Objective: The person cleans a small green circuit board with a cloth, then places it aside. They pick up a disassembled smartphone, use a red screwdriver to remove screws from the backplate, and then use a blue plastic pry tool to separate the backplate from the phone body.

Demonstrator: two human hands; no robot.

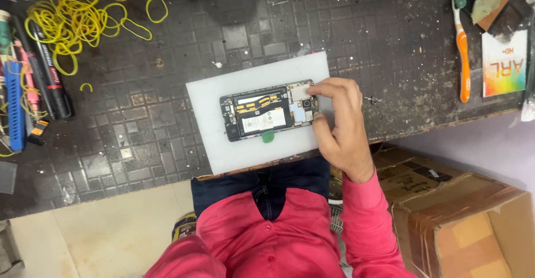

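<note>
The right hand [341, 123] reaches in from the pink sleeve and rests at the right end of an opened smartphone with its back cover off, showing a black battery and yellow flex strips [269, 110]. Its grip is together on that end of the phone: the fingertips [316, 90] press at the top right corner and the thumb sits against the lower right edge, so the fingers pinch the frame near the camera module. The phone lies flat, lengthwise, near the middle of a white rectangular plastic board [209, 144], which sits on the dark, scuffed, grid-patterned worktop [139, 122] close to its front edge. A small green plastic pick [268, 137] pokes out from under the phone's lower edge.

The left hand is out of view.

Far left on the worktop lie a heap of yellow rubber bands [75, 19], a black-and-red marker pen [51, 77] and a blue tool [15, 104]. At the far right lies an orange-and-white toothbrush [462, 49], beside a colourful printed card [504, 63]. A brown cardboard box [462, 216] stands on the floor to the right.
</note>
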